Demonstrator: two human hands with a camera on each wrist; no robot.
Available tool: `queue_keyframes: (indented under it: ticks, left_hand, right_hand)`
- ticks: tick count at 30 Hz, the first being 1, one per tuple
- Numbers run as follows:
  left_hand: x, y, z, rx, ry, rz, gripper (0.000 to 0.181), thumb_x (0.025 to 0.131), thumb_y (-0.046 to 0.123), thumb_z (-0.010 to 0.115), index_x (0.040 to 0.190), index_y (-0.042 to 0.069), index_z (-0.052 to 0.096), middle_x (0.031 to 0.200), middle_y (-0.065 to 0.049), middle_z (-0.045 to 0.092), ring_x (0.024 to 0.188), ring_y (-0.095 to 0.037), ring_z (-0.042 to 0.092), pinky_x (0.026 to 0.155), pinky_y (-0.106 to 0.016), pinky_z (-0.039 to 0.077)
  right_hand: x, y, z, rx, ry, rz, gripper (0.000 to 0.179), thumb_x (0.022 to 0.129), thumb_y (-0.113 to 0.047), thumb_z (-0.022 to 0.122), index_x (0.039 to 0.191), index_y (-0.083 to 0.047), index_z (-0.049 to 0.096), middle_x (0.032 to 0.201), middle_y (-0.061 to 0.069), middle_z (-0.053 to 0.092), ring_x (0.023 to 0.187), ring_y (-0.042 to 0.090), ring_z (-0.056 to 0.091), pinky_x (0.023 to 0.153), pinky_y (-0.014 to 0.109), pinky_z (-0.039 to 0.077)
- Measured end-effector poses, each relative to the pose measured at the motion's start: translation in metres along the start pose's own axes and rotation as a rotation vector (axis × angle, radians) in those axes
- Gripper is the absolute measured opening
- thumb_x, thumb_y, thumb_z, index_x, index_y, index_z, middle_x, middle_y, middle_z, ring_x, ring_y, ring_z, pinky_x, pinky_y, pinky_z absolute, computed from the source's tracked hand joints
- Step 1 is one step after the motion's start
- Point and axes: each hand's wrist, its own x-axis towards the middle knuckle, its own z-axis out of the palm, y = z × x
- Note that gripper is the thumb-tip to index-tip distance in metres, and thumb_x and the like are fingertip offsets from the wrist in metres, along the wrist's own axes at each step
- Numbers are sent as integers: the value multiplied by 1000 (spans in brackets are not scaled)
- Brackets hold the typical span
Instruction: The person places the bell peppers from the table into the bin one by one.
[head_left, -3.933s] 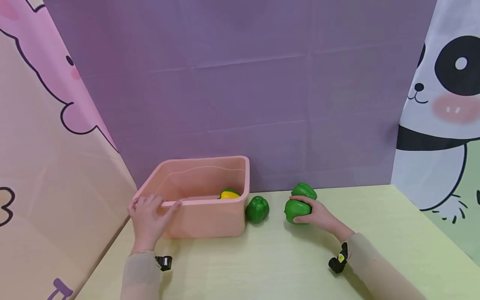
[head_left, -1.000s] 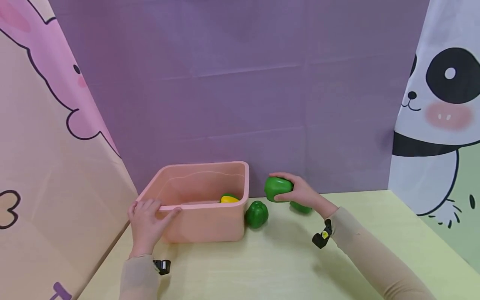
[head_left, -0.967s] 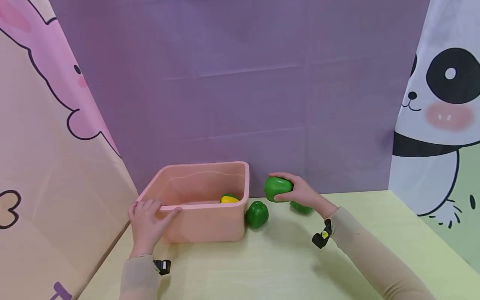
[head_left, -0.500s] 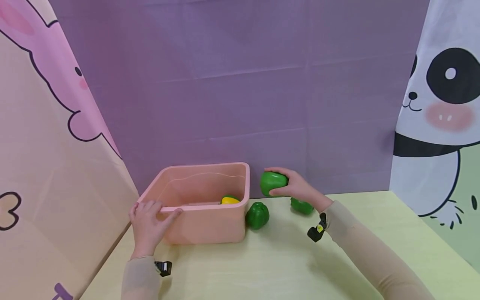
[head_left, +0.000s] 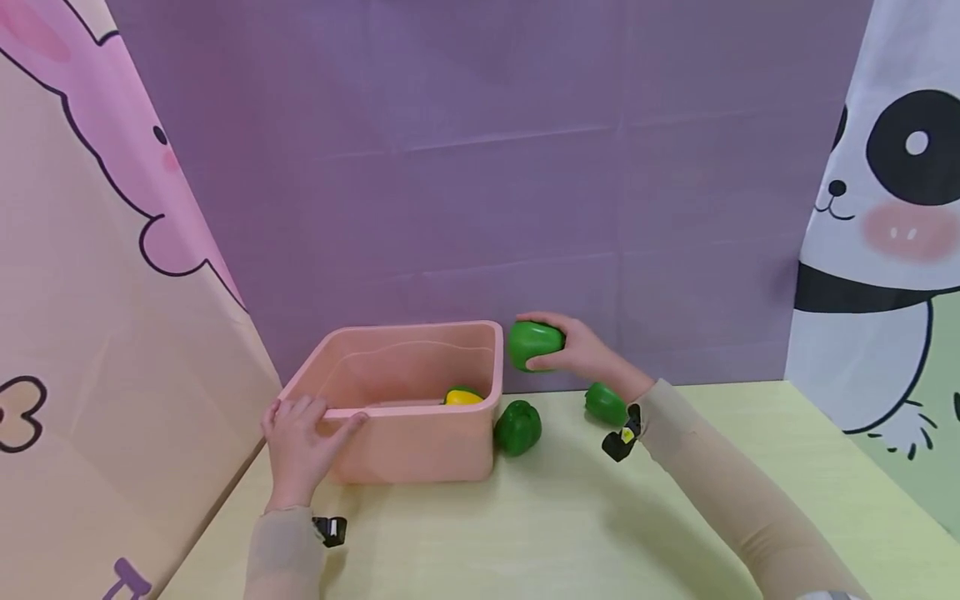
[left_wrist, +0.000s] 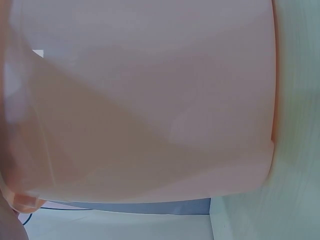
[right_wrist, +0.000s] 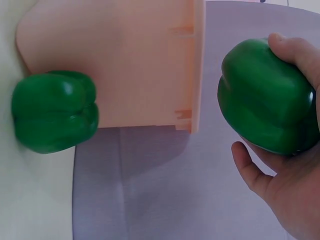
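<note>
My right hand [head_left: 581,352] holds a green bell pepper [head_left: 532,344] in the air, just right of the pink bin [head_left: 416,448] and above its rim. In the right wrist view, the thumb and fingers wrap around this pepper's far side. My left hand [head_left: 300,446] grips the bin's near left rim, fingers over the edge and thumb along the front. The bin's wall [left_wrist: 150,110] fills most of the left wrist view. Inside the bin, a yellow and green pepper [head_left: 462,397] shows partly over the front rim; the rest is hidden.
A second green bell pepper [head_left: 517,429] sits on the pale table [head_left: 480,542] close against the bin's right side. Another green pepper [head_left: 604,403] lies farther right, beneath my right forearm. A purple cloth [head_left: 555,192] hangs behind, with printed panels at both sides.
My right hand has lifted the green bell pepper off the table and carried it up and left to beside the bin's rim. The left hand stays on the bin.
</note>
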Motion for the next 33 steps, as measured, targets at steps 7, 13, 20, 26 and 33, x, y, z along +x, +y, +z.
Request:
queue_keyframes:
  ticks: [7, 13, 20, 26, 33]
  left_hand:
    - [1, 0, 0, -8, 6, 0, 43, 71, 45, 81, 71, 13, 51, 76, -2, 52, 84, -29, 46, 104, -61, 15]
    - [1, 1, 0, 0, -12, -2, 45, 73, 47, 79, 71, 13, 49, 75, -2, 50, 83, -29, 46, 104, -60, 15]
    - [2, 3, -1, 1, -1, 9, 46, 72, 48, 78, 70, 13, 49, 74, -2, 52, 81, -29, 46, 103, -61, 17]
    - [2, 3, -3, -4, 2, 2, 46, 71, 48, 79, 69, 13, 48, 74, -2, 52, 81, -29, 46, 103, -61, 16]
    - [1, 1, -2, -2, 1, -3, 45, 73, 48, 78, 70, 13, 49, 75, -3, 52, 82, -29, 47, 103, -61, 16]
  right_hand:
    - [11, -12, 1, -35, 1, 7, 68, 77, -18, 81, 139, -17, 52, 126, 6, 57, 98, 27, 57, 80, 41, 49]
    - [16, -19, 5, -21, 0, 33, 68, 79, -16, 80, 140, -17, 51, 129, 7, 55, 102, 27, 56, 80, 41, 50]
    - [26, -24, 6, 1, -20, 42, 67, 78, -15, 80, 139, -19, 52, 128, 6, 55, 101, 28, 56, 79, 41, 51]
    - [39, -30, 9, -14, -38, 19, 67, 78, -15, 80, 139, -18, 53, 129, 6, 55, 101, 28, 56, 80, 41, 50]
    - [50, -35, 9, -22, -38, 10, 66, 77, -14, 81, 137, -22, 54, 128, 6, 56, 101, 27, 57, 82, 41, 49]
